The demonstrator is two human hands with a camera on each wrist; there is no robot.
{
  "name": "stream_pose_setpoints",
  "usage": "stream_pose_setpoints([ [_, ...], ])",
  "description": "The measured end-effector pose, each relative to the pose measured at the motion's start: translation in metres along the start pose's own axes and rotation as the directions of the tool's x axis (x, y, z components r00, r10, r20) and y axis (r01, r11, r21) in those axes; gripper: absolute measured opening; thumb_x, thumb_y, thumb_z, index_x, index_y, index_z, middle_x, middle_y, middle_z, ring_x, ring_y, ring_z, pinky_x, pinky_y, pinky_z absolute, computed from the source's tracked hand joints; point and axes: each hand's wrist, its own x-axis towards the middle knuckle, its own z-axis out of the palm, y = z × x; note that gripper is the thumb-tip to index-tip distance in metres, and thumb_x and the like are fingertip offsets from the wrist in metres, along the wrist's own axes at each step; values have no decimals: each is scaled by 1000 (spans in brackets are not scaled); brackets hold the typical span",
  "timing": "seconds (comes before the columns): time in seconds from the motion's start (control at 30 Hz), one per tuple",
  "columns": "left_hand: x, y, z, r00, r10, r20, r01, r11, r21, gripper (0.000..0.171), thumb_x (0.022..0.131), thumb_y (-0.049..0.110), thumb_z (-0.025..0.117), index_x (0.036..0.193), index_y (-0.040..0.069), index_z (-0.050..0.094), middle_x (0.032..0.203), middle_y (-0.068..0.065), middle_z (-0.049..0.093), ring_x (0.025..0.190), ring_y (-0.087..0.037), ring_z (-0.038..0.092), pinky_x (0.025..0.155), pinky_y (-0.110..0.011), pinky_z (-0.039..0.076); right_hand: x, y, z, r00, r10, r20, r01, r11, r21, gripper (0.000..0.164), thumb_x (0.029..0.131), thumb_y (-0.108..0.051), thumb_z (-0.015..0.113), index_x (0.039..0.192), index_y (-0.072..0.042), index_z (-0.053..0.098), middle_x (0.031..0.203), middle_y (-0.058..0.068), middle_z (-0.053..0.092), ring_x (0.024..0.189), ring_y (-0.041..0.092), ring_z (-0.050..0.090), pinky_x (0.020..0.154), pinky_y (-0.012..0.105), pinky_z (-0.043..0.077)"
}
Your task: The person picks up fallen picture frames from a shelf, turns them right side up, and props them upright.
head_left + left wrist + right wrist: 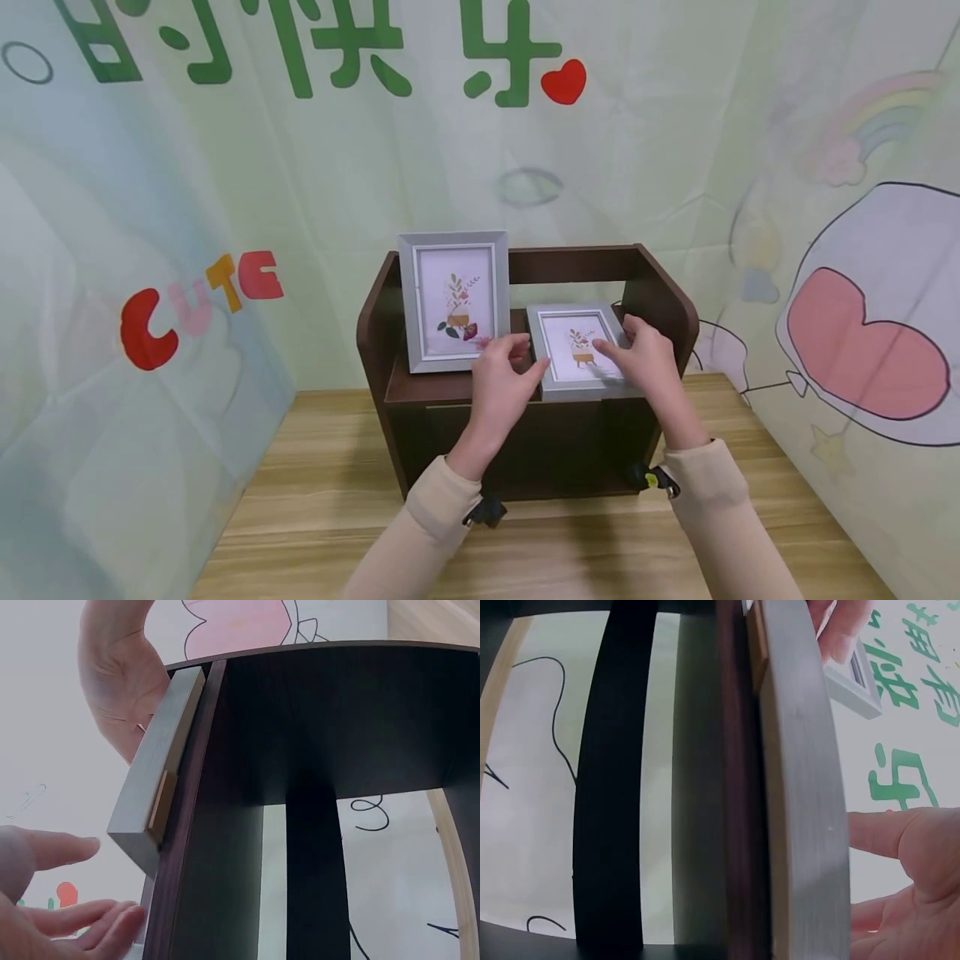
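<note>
A grey picture frame [551,390] lies face up on the upper shelf of a dark brown desktop rack [517,450], its picture a potted plant. My left hand [501,385] hovers at its left side, thumb and fingers spread apart; the left wrist view has a gap between them and the frame edge [154,772]. My right hand [651,360] is at its right side, thumb over the picture and fingers by the edge. In the right wrist view the right thumb [881,831] meets the frame's outline; contact is unclear. Another grey frame [453,240] stands upright at the left of the shelf.
A dark red rose with leaves [468,332] shows across the upright frame's lower picture; whether it is printed cannot be told. The rack's side panels [667,308] rise beside the frames. Beneath is a wood-grain table [322,467], enclosed by printed cloth walls [337,183].
</note>
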Motion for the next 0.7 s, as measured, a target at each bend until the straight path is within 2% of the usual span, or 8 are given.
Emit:
stream_pose_setpoints([
  [0.17,-1,0,5,993,-50,104,47,998,30,38,80,18,75,111,-3,66,105,-15,69,91,-25,67,82,-36,56,-2,5,0,999,30,27,-29,999,-37,72,90,-31,63,142,9,32,144,30,37,123,42,45,106,54,36],
  [0.27,-1,-1,8,989,-71,132,67,997,31,38,81,17,74,113,-2,66,106,-15,69,93,-25,67,83,-37,56,-2,7,-1,998,31,53,-28,998,-55,73,90,-31,62,141,11,31,144,32,35,124,43,44,106,55,36],
  [0.5,0,-3,10,987,-85,138,85,996,11,38,83,17,73,114,-2,65,110,-15,69,97,-26,67,83,-37,56,1,9,0,996,31,89,-26,998,-64,75,90,-32,62,141,12,30,144,32,34,124,43,43,106,56,36],
  [0.7,2,-4,9,988,-81,131,77,996,40,40,82,16,74,115,-3,65,110,-17,69,96,-26,68,83,-36,56,2,7,0,992,60,112,-56,998,-40,79,89,-33,63,142,12,26,144,33,32,123,44,42,105,57,36],
])
